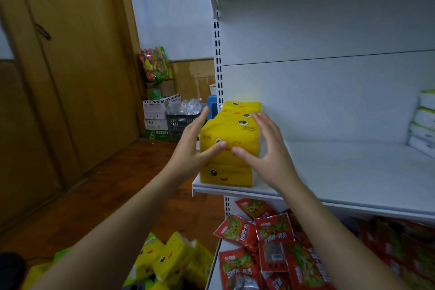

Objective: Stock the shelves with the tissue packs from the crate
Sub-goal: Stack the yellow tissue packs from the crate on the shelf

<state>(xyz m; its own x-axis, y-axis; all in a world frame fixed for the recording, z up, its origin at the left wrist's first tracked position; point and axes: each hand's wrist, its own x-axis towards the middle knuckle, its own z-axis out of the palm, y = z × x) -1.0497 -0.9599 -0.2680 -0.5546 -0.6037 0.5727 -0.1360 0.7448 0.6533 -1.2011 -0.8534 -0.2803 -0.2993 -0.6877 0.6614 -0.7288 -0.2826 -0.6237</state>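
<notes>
- Yellow tissue packs (229,148), between the left hand (193,146) and the right hand (266,148): a small dark Chinese logo is printed at the front's upper left and again on a top face. Too small to be read.
- Red snack packets (274,235), below the right hand: a white oval brand badge and large white Chinese lettering are carried; "一根" can be made out, the rest is uncertain.
- Cardboard boxes (156,110), far beyond the left hand: blue and dark print is seen, illegible.
- Green box (157,134) under them: digits on a white strip, not readable with certainty.
</notes>
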